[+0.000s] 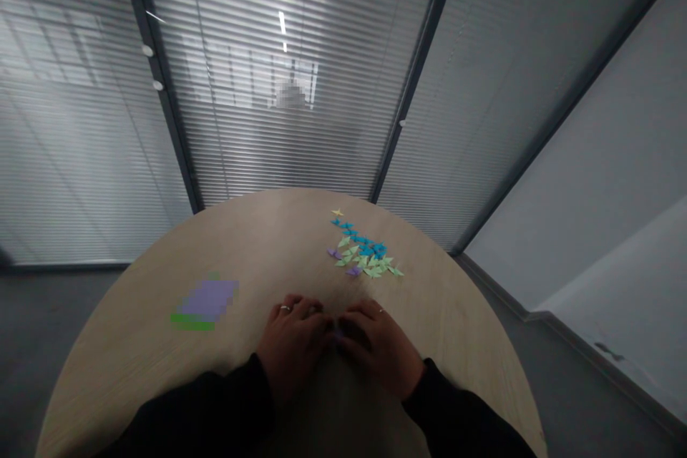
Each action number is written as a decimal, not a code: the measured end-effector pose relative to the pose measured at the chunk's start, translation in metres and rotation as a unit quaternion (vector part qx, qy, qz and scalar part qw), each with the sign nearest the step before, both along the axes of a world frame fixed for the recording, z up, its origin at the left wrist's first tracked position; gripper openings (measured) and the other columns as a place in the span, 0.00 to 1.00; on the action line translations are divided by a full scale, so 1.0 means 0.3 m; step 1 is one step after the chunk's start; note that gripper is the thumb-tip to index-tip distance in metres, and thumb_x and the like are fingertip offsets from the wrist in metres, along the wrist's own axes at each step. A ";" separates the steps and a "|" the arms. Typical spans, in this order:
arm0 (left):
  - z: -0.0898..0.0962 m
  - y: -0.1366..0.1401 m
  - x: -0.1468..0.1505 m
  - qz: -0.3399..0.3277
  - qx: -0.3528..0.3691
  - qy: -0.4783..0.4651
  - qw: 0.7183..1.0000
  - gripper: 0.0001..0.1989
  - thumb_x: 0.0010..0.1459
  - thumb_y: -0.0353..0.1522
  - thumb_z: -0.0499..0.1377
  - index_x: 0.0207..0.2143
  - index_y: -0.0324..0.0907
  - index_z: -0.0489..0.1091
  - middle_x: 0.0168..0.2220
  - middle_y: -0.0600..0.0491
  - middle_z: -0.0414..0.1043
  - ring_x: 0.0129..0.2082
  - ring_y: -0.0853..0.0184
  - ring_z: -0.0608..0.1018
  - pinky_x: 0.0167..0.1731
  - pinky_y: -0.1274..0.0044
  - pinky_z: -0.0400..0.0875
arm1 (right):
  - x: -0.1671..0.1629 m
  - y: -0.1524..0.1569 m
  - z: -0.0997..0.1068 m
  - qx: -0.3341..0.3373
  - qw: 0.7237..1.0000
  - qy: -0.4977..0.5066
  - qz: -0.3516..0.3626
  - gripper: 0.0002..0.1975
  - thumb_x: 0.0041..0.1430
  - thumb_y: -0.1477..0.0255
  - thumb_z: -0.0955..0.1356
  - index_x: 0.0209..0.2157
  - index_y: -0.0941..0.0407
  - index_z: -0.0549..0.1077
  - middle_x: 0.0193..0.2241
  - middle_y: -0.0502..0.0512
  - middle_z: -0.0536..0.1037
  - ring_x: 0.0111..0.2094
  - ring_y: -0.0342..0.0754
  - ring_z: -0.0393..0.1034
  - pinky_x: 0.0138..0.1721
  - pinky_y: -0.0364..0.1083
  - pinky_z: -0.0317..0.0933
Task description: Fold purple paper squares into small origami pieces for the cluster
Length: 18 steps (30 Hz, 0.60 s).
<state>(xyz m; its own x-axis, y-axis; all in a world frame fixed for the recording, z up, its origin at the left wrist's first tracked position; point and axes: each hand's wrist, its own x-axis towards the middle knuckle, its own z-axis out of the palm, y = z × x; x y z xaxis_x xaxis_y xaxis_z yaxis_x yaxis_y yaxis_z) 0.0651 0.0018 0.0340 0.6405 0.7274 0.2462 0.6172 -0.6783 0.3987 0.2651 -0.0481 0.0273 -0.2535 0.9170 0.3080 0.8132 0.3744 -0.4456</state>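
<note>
Between my fingertips is a small piece of purple paper (338, 333), mostly hidden by the fingers. My left hand (295, 340) is closed with thumb and fingers pinched at the paper's left side, and a ring shows on one finger. From the right, my right hand (378, 347) pinches the same paper, also wearing a ring. Both hands rest low over the table, close together. Just beyond them lie several small folded paper stars: pale green ones (374, 268), blue ones (365, 241), purple ones (353, 271) and a yellow one (337, 212).
A stack of square purple paper (207, 299), with green paper (192, 323) at its edge, lies left of my hands, blurred into blocks. The round wooden table (456, 343) curves around me. Behind it stand glass panels with blinds (284, 143); a white wall (601, 193) is at right.
</note>
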 end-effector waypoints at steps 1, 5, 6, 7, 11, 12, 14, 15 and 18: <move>0.003 0.002 0.004 0.001 -0.006 0.001 1.000 0.10 0.63 0.35 0.56 0.44 0.51 0.75 0.50 0.52 0.73 0.51 0.55 0.68 0.51 0.60 0.63 | 0.001 0.000 0.000 -0.002 1.000 0.000 -0.004 0.11 0.57 0.73 0.72 0.43 0.56 0.75 0.42 0.58 0.75 0.44 0.54 0.69 0.47 0.54 0.64; 0.007 0.010 0.014 0.006 -0.019 0.004 1.000 0.09 0.62 0.35 0.57 0.42 0.51 0.76 0.49 0.52 0.73 0.51 0.57 0.69 0.50 0.62 0.62 | -0.002 0.002 0.007 -0.022 0.999 0.028 -0.006 0.06 0.55 0.74 0.73 0.36 0.56 0.76 0.39 0.56 0.75 0.41 0.51 0.70 0.43 0.50 0.65; 0.005 0.011 0.014 0.005 -0.020 0.005 1.000 0.09 0.61 0.35 0.58 0.42 0.52 0.76 0.49 0.52 0.72 0.51 0.57 0.69 0.50 0.63 0.62 | -0.004 0.002 0.010 -0.028 0.999 0.037 -0.007 0.06 0.54 0.74 0.73 0.35 0.56 0.75 0.38 0.55 0.74 0.40 0.50 0.70 0.41 0.49 0.65; 0.004 0.012 0.013 0.004 -0.020 0.005 1.000 0.09 0.61 0.35 0.57 0.43 0.52 0.76 0.50 0.52 0.72 0.51 0.57 0.69 0.50 0.63 0.62 | -0.005 0.001 0.014 -0.033 0.998 0.045 -0.007 0.07 0.54 0.74 0.73 0.35 0.56 0.75 0.37 0.54 0.74 0.38 0.50 0.70 0.40 0.48 0.66; 0.000 0.017 0.011 0.002 -0.027 0.001 1.000 0.09 0.61 0.34 0.57 0.42 0.52 0.76 0.50 0.52 0.72 0.52 0.57 0.69 0.50 0.62 0.62 | -0.003 0.000 0.022 -0.037 0.997 0.063 0.001 0.09 0.55 0.72 0.73 0.40 0.56 0.75 0.37 0.54 0.74 0.38 0.49 0.71 0.39 0.46 0.66; 0.000 0.018 0.011 0.001 -0.029 -0.001 1.000 0.09 0.61 0.34 0.58 0.41 0.52 0.76 0.50 0.52 0.72 0.52 0.57 0.69 0.50 0.62 0.62 | 0.000 0.000 0.022 -0.038 0.997 0.062 0.005 0.09 0.56 0.72 0.73 0.39 0.56 0.76 0.37 0.55 0.74 0.38 0.49 0.71 0.39 0.46 0.66; 0.003 0.019 0.013 0.005 -0.029 -0.004 1.000 0.08 0.60 0.34 0.59 0.41 0.50 0.76 0.50 0.52 0.73 0.52 0.57 0.69 0.50 0.63 0.62 | 0.008 0.000 0.017 -0.037 0.998 0.056 0.014 0.07 0.55 0.72 0.73 0.38 0.56 0.76 0.37 0.54 0.74 0.36 0.48 0.71 0.38 0.46 0.66; 0.005 0.018 0.013 0.009 -0.025 -0.006 1.000 0.08 0.60 0.34 0.59 0.42 0.49 0.76 0.49 0.52 0.73 0.51 0.57 0.69 0.49 0.63 0.63 | 0.012 0.001 0.012 -0.034 0.998 0.051 0.021 0.07 0.55 0.72 0.73 0.37 0.56 0.76 0.37 0.54 0.74 0.36 0.47 0.71 0.37 0.46 0.66; 0.006 0.000 0.005 0.004 0.003 0.014 1.000 0.08 0.62 0.34 0.59 0.42 0.46 0.75 0.46 0.51 0.75 0.48 0.57 0.71 0.48 0.65 0.64 | 0.022 0.003 -0.008 -0.008 0.999 0.037 0.036 0.05 0.55 0.73 0.73 0.36 0.56 0.77 0.37 0.55 0.75 0.37 0.48 0.71 0.39 0.47 0.66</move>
<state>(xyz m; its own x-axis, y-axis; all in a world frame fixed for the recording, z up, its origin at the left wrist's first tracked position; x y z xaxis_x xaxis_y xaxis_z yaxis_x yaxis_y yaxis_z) 0.0667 0.0019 0.0359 0.6420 0.7305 0.2328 0.6327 -0.6763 0.3771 0.2716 -0.0471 0.0250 -0.2956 0.9020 0.3148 0.7486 0.4234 -0.5102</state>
